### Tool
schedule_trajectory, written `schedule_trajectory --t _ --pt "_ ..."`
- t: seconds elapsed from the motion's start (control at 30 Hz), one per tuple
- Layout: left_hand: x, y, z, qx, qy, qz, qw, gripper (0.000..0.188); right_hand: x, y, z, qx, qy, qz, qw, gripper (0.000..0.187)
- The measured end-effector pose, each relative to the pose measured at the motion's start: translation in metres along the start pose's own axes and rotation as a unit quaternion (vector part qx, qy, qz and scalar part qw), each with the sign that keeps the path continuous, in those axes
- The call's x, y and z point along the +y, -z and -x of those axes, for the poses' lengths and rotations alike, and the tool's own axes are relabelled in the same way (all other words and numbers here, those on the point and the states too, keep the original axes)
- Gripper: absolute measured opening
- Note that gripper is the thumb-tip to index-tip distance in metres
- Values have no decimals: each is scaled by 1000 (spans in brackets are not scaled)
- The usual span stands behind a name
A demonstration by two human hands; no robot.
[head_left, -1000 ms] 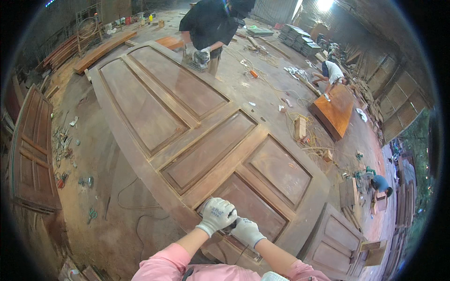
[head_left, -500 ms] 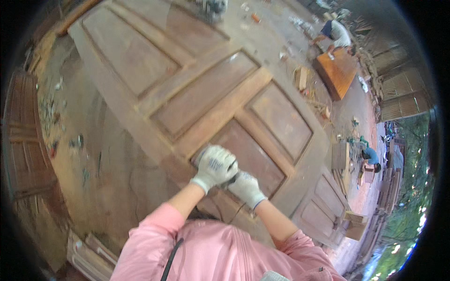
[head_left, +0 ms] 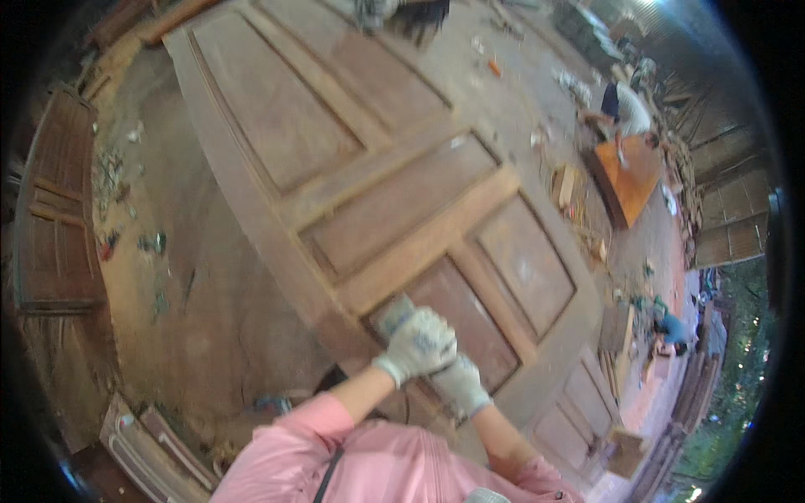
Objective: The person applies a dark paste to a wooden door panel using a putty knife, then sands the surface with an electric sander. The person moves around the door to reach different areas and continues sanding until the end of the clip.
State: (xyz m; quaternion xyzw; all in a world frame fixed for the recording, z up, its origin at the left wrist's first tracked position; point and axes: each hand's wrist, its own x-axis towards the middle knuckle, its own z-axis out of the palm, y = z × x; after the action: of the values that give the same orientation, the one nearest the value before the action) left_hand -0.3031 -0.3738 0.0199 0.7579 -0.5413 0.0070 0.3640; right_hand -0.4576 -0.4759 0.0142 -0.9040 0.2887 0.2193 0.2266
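A large brown panelled wooden door [head_left: 394, 226] lies flat in front of me. My left hand [head_left: 422, 342], in a white work glove, is closed over a sander [head_left: 394, 316] whose grey front end shows past the fingers. The sander rests at the near left corner of one of the door's recessed panels [head_left: 470, 314]. Just behind and to the right, my gloved right hand [head_left: 461, 384] is closed round the sander's rear end, which the two hands mostly hide.
Another panelled door [head_left: 570, 402] lies at the near right, and one [head_left: 59, 210] stands far left. A person [head_left: 625, 109] bends over an orange-brown wooden piece [head_left: 629, 176]; another person [head_left: 671, 329] crouches farther right. Tools [head_left: 153, 243] and debris litter the floor. Someone's gloved hand [head_left: 373, 12] is at the door's far end.
The view has shifted, so the door appears lower and farther right. Both hands stay on the sander by the same panel, and more of its grey front end shows now.
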Motion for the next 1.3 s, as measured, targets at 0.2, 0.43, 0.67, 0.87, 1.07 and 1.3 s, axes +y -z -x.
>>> schedule_trajectory --t 0.2,0.43,0.67,0.87,1.07,1.3 --pt "-6 -7 -17 54 -51 6 997 20 21 -18 -34 98 109 -63 987 59" --pt "11 -15 -15 -14 -50 -4 999 23 29 -3 -11 9 128 -86 988 48" --pt "29 -34 0 -9 -103 55 993 24 76 -52 0 13 140 -47 989 42" --pt "-17 1 -6 -4 -61 5 998 21 -1 -12 -31 16 105 -157 982 46" --pt "15 -6 -14 -42 -81 -40 995 20 43 -38 -28 -4 182 -45 982 56" --pt "34 -44 -17 -48 -140 -7 989 18 66 -38 -6 31 163 18 986 55"
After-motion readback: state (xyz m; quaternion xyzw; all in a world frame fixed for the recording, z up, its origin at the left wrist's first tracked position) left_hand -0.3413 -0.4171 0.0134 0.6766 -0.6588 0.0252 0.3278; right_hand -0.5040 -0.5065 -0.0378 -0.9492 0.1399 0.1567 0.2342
